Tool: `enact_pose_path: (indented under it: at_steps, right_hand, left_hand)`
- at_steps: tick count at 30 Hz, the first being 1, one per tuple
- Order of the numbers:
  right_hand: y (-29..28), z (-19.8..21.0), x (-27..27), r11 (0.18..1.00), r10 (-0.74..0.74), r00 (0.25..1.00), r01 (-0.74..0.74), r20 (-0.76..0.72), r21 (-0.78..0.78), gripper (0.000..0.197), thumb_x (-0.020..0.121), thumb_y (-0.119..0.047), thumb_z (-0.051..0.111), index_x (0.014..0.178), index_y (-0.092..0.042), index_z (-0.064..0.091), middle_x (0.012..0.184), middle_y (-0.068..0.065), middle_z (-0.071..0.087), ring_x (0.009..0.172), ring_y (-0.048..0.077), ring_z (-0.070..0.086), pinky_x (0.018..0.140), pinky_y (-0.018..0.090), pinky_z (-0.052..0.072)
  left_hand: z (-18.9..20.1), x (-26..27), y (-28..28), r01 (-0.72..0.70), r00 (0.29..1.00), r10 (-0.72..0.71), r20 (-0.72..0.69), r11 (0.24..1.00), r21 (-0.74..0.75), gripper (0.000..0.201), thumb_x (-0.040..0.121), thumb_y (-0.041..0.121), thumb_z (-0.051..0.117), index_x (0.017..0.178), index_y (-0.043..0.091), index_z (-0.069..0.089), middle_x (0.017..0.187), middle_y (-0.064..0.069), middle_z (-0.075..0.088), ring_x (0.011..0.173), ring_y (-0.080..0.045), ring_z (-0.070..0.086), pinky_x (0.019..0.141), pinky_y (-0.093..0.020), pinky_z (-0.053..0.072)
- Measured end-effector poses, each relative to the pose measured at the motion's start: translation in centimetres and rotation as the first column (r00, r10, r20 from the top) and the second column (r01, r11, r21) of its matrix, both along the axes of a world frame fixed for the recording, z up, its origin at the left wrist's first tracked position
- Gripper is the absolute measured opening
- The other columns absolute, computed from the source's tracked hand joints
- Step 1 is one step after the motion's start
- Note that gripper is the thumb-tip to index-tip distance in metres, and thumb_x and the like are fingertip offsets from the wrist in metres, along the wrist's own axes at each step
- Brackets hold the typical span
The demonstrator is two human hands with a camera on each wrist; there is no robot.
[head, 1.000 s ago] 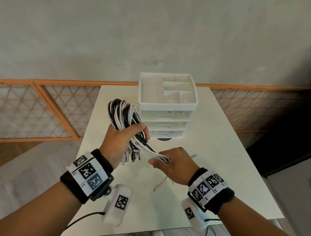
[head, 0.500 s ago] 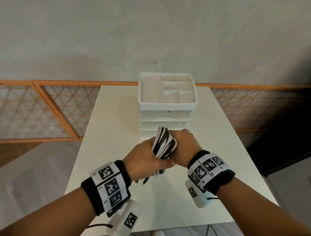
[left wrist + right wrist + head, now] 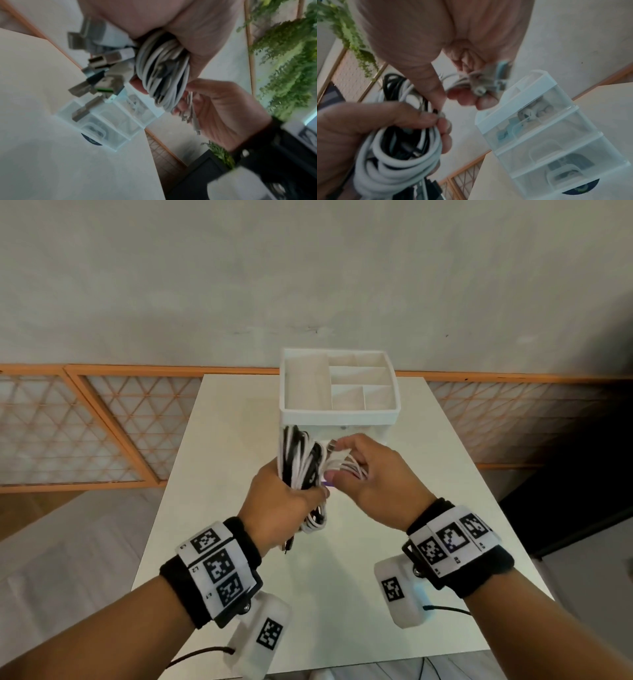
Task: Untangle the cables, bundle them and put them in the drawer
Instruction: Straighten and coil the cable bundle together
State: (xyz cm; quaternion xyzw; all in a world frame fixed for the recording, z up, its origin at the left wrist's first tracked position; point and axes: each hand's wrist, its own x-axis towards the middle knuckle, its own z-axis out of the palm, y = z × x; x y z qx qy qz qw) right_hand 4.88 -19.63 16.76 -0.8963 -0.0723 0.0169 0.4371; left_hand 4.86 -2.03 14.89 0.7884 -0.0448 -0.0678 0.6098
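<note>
A coil of white and black cables (image 3: 301, 467) is held up above the table in front of the drawer unit (image 3: 339, 402). My left hand (image 3: 291, 508) grips the coil (image 3: 164, 70) round its middle, and several USB plugs (image 3: 102, 70) stick out below the fist. My right hand (image 3: 363, 470) pinches the loose white cable ends (image 3: 342, 463) just right of the coil, their plugs (image 3: 489, 81) between its fingers. The coil (image 3: 399, 152) shows thick white loops over black ones. The drawer unit's (image 3: 544, 135) translucent drawers look pushed in.
The white table (image 3: 342, 594) carries the drawer unit, whose top tray (image 3: 301, 385) has open compartments. An orange lattice rail (image 3: 102, 426) runs behind the table along a grey wall. Green foliage (image 3: 288, 54) hangs to the side. Small items lie inside the drawers (image 3: 527, 113).
The left hand swung the coil from upper left to the middle, in front of the drawers. The right hand rose from the table and took hold of the loose ends beside the coil.
</note>
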Motion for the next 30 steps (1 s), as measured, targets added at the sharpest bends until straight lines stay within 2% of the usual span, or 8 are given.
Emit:
enact_pose_path:
  at_steps: [4, 7, 9, 13, 19, 22, 28, 30]
  right_hand:
    - [-1.7, -0.2, -0.8, 0.997, 0.083, 0.993, -0.083, -0.085, 0.004, 0.034, 0.104, -0.039, 0.043, 0.098, -0.021, 0.071, 0.080, -0.007, 0.060, 0.073, 0.013, 0.058, 0.078, 0.033, 0.049]
    - [-1.7, 0.0, -1.3, 0.990, 0.135, 0.985, -0.138, -0.107, -0.023, 0.026, 0.101, -0.032, 0.053, 0.098, -0.024, 0.077, 0.085, -0.005, 0.058, 0.077, 0.011, 0.058, 0.079, 0.027, 0.048]
    - [-1.3, 0.4, -1.3, 0.986, 0.101, 0.988, -0.083, -0.120, 0.143, 0.020, 0.096, -0.026, 0.063, 0.094, -0.015, 0.079, 0.074, -0.006, 0.056, 0.064, 0.011, 0.053, 0.066, 0.024, 0.045]
    - [-0.6, 0.6, -1.4, 0.859, 0.043, 0.977, 0.071, -0.210, 0.508, 0.024, 0.091, -0.013, 0.069, 0.090, 0.010, 0.074, 0.053, 0.008, 0.051, 0.048, 0.021, 0.039, 0.045, 0.025, 0.035]
    - [0.4, 0.1, -1.1, 0.658, 0.037, 0.961, 0.183, -0.274, 0.730, 0.029, 0.089, -0.006, 0.068, 0.097, 0.022, 0.065, 0.062, 0.014, 0.056, 0.050, 0.020, 0.053, 0.047, 0.029, 0.050]
    - [0.5, 0.1, -0.9, 0.601, 0.044, 0.957, 0.205, -0.288, 0.773, 0.023, 0.088, -0.006, 0.068, 0.092, 0.017, 0.067, 0.066, 0.015, 0.056, 0.048, 0.019, 0.055, 0.047, 0.028, 0.052]
    - [1.4, -0.4, -1.3, 0.683, -0.108, 0.972, 0.223, -0.207, 0.695, 0.017, 0.088, -0.009, 0.072, 0.085, 0.008, 0.071, 0.061, 0.022, 0.061, 0.050, 0.028, 0.057, 0.054, 0.033, 0.055]
    - [1.7, -0.7, -1.6, 0.727, -0.162, 0.976, 0.219, -0.148, 0.651, 0.014, 0.087, -0.006, 0.073, 0.086, 0.008, 0.070, 0.060, 0.020, 0.063, 0.048, 0.028, 0.059, 0.053, 0.033, 0.054]
  left_hand:
    - [0.4, 0.7, 1.0, -0.080, 0.996, 0.075, -0.048, 0.991, -0.103, 0.020, 0.072, 0.006, 0.076, 0.089, -0.002, 0.069, 0.088, -0.024, 0.073, 0.085, -0.040, 0.070, 0.082, -0.054, 0.058]
    - [0.3, 0.6, 1.0, -0.075, 0.996, 0.069, -0.057, 0.991, -0.115, 0.029, 0.065, 0.013, 0.074, 0.087, -0.004, 0.068, 0.088, -0.027, 0.071, 0.086, -0.043, 0.069, 0.081, -0.057, 0.057]
    - [0.2, 0.5, 0.6, -0.047, 0.997, 0.040, -0.060, 0.992, -0.121, 0.032, 0.065, 0.016, 0.074, 0.088, -0.005, 0.067, 0.089, -0.030, 0.068, 0.087, -0.046, 0.067, 0.081, -0.060, 0.055]
    - [0.4, 0.1, 0.0, 0.081, 0.996, -0.085, -0.027, 0.990, -0.117, 0.021, 0.073, 0.013, 0.071, 0.089, 0.001, 0.067, 0.089, -0.028, 0.068, 0.088, -0.044, 0.066, 0.085, -0.060, 0.054]
    - [0.9, 0.4, 0.2, 0.250, 0.968, -0.251, 0.012, 0.957, -0.146, 0.019, 0.082, -0.003, 0.062, 0.097, 0.005, 0.070, 0.089, -0.018, 0.072, 0.085, -0.033, 0.069, 0.088, -0.057, 0.055]
    - [1.1, 0.3, 0.3, 0.294, 0.955, -0.298, -0.009, 0.946, -0.139, 0.024, 0.078, -0.003, 0.059, 0.097, 0.007, 0.069, 0.088, -0.011, 0.072, 0.086, -0.026, 0.068, 0.090, -0.052, 0.053]
    - [1.7, 0.1, 0.4, 0.374, 0.927, -0.376, -0.002, 0.922, -0.105, 0.008, 0.081, -0.009, 0.060, 0.086, -0.002, 0.059, 0.080, -0.010, 0.062, 0.080, -0.021, 0.059, 0.080, -0.042, 0.050]
    - [2.0, 0.3, 0.5, 0.379, 0.924, -0.381, -0.006, 0.920, -0.103, 0.008, 0.082, -0.011, 0.059, 0.089, -0.007, 0.059, 0.082, -0.020, 0.064, 0.080, -0.024, 0.060, 0.080, -0.041, 0.051]
